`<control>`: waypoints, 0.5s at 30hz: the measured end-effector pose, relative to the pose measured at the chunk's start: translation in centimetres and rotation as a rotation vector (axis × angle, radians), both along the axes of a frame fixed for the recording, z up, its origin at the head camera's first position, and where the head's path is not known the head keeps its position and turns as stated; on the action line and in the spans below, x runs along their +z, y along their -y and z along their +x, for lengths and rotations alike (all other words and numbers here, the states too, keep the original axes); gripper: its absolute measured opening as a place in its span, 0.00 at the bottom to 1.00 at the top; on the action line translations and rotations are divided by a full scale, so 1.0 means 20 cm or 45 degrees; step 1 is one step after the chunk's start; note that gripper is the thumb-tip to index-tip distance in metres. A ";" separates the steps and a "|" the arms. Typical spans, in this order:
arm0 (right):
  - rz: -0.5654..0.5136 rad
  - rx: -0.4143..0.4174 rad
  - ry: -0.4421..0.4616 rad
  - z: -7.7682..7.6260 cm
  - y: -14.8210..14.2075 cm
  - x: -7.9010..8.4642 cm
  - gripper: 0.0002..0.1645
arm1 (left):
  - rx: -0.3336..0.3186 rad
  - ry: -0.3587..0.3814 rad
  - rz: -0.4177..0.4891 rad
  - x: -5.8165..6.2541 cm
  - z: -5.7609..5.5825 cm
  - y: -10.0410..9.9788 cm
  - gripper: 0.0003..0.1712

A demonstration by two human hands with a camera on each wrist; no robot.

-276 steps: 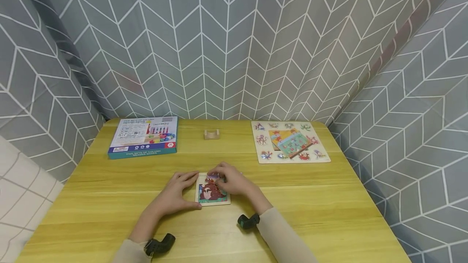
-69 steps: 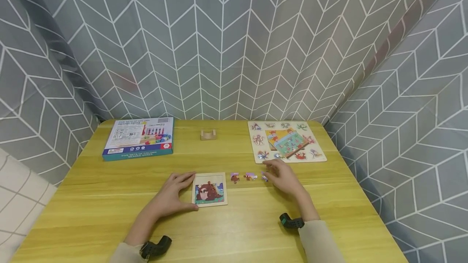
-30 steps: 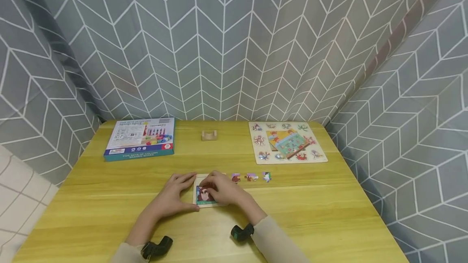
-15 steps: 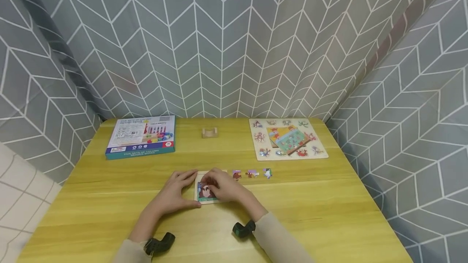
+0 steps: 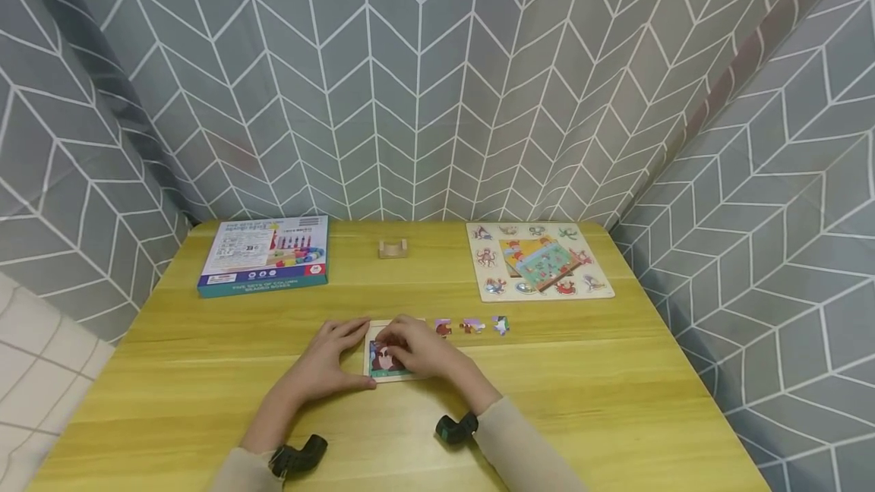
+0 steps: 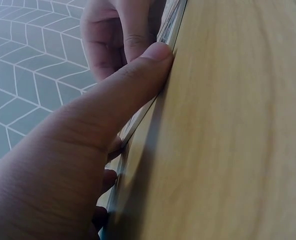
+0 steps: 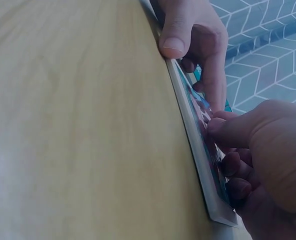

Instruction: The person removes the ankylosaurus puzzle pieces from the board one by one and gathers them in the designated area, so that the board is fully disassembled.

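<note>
In the head view a small square jigsaw puzzle board (image 5: 386, 380) with a pale wooden rim lies flat on the table. My left hand (image 5: 328, 363) holds its left side, thumb at the near edge and fingers near the far left corner. My right hand (image 5: 420, 349) reaches over the board, fingers curled, and its thumb and fingertips pinch a puzzle piece (image 7: 204, 106) at the picture's surface; most of that piece is hidden. Right of the board lie three loose pieces: a brown one (image 5: 443, 327), a purple-and-brown one (image 5: 472, 325) and a whitish one (image 5: 502, 325).
At the back left lies a bead-set box (image 5: 263, 257). A small wooden block with a curved notch (image 5: 393, 249) stands at the back. A large animal puzzle board (image 5: 488, 287) lies back right, bearing picture boards (image 5: 547, 264). Patterned curtains (image 5: 410, 97) enclose the table.
Since 2.3 seconds ago my right hand has left the whitish loose piece and moved left onto the board. During the last second both hands have hardly moved.
</note>
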State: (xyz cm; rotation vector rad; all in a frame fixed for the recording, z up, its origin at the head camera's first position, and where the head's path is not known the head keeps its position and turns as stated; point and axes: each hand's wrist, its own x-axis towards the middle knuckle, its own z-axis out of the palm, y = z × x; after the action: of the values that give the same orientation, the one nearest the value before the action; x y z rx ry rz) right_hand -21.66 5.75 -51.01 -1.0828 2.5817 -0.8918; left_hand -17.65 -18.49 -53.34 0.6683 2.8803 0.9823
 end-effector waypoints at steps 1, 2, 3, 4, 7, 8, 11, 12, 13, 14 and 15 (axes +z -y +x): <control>0.005 0.002 -0.015 0.00 0.00 0.00 0.13 | 0.001 0.005 0.003 0.00 0.00 0.00 0.63; 0.009 0.004 -0.027 0.00 0.00 0.00 0.13 | 0.002 0.006 0.003 0.00 0.00 0.00 0.63; 0.014 0.006 -0.039 0.00 0.00 -0.01 0.13 | 0.002 0.011 0.006 0.00 0.00 0.00 0.63; 0.020 0.005 -0.050 0.00 0.00 -0.01 0.13 | 0.001 0.009 0.000 0.00 0.00 0.00 0.63; 0.033 0.002 -0.078 0.01 0.00 0.00 0.14 | -0.001 0.012 -0.002 0.01 0.00 0.00 0.63; 0.035 -0.001 -0.082 0.01 0.00 0.00 0.14 | -0.002 0.014 0.003 0.01 0.00 0.00 0.63; 0.033 -0.010 -0.083 0.01 0.01 0.00 0.14 | -0.004 0.013 0.000 0.01 0.00 0.01 0.63; 0.031 -0.012 -0.080 0.01 0.01 0.00 0.14 | -0.003 0.015 0.000 0.01 0.00 0.01 0.63; 0.029 -0.015 -0.075 0.02 0.01 0.00 0.14 | -0.006 0.012 -0.003 0.01 0.00 0.01 0.63; 0.027 -0.019 -0.070 0.02 0.01 0.00 0.14 | -0.007 0.012 -0.007 0.01 0.00 0.01 0.63; 0.025 -0.020 -0.067 0.02 0.00 0.00 0.15 | -0.006 0.014 -0.010 0.01 0.00 0.01 0.63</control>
State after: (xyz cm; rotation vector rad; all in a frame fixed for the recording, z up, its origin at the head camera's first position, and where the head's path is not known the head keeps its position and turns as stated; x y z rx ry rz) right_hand -21.28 5.66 -51.05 -1.0969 2.6392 -0.8505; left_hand -17.74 -18.63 -53.19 0.6666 2.8704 0.9699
